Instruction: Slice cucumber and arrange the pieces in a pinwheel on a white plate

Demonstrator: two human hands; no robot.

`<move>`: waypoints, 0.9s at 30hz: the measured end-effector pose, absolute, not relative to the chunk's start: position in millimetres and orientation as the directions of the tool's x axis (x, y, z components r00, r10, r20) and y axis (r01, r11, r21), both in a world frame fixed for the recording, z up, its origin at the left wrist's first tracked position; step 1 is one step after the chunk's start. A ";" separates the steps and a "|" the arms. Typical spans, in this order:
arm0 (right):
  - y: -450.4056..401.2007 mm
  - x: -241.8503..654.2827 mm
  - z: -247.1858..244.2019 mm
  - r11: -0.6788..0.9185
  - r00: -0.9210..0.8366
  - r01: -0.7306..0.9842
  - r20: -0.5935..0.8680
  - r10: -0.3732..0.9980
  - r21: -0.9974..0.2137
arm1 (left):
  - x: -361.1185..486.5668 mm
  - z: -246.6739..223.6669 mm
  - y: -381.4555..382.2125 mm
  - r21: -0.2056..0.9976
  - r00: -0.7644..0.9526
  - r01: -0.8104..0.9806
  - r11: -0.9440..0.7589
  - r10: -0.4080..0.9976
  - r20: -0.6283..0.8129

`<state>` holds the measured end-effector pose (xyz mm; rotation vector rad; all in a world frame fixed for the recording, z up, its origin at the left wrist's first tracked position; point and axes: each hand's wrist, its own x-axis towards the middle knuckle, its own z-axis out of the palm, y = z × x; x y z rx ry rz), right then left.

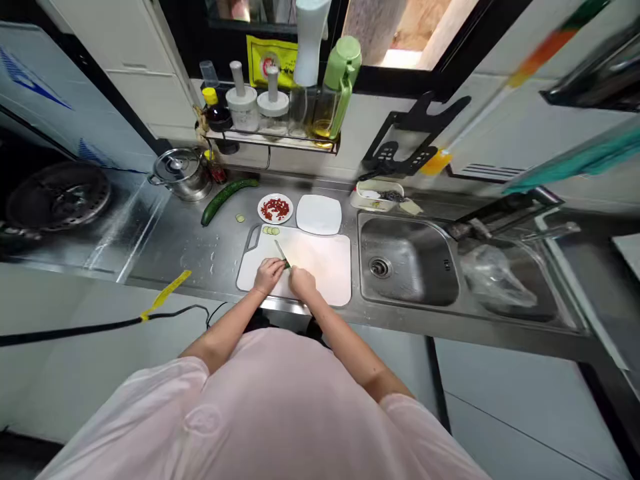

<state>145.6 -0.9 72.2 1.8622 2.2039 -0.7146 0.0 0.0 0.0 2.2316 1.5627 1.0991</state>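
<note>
Over the white cutting board (pixel 325 267), my right hand (pixel 303 283) is closed around the handle of a knife (pixel 281 249), whose blade points away and to the left. My left hand (pixel 270 275) presses its fingers on a short piece of cucumber (pixel 287 265) beside the blade; most of that piece is hidden. Several thin cucumber slices (pixel 271 231) lie in a row at the board's far left. Behind the board are a round plate (pixel 261 208) of chopped red pepper and a bare white square plate (pixel 319 215). A long cucumber (pixel 227 199) lies on the counter to the left.
A lone slice (pixel 240 218) lies on the steel counter. To the right is a sink (pixel 407 260), with a plastic bag (pixel 497 277) in the second basin. A lidded pot (pixel 181 173) stands back left, and a wall rack (pixel 275 139) holds bottles and jars.
</note>
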 end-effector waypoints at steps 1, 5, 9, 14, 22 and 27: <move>-1.3 145.9 73.2 0.102 -0.204 0.964 -0.435 0.877 -0.247 | 0.2 0.3 0.1 0.550 0.163 0.723 -0.419 0.877 0.453; -5.8 149.5 77.6 0.094 -0.198 0.966 -0.462 0.864 -0.240 | 0.9 1.2 0.1 0.558 0.164 0.716 -0.420 0.878 0.450; -18.3 158.4 80.5 0.086 -0.191 0.969 -0.482 0.855 -0.231 | 1.2 1.1 -0.2 0.566 0.158 0.709 -0.420 0.878 0.453; -34.1 168.2 79.4 0.087 -0.190 0.971 -0.496 0.847 -0.224 | 1.0 -0.1 0.2 0.571 0.151 0.705 -0.421 0.875 0.459; -23.1 160.4 78.5 0.084 -0.195 0.967 -0.486 0.852 -0.241 | 0.7 -0.3 -0.3 0.573 0.151 0.705 -0.418 0.878 0.454; -4.4 147.0 78.8 0.075 -0.189 0.964 -0.457 0.869 -0.255 | 0.6 1.1 -0.3 0.566 0.157 0.708 -0.422 0.876 0.456</move>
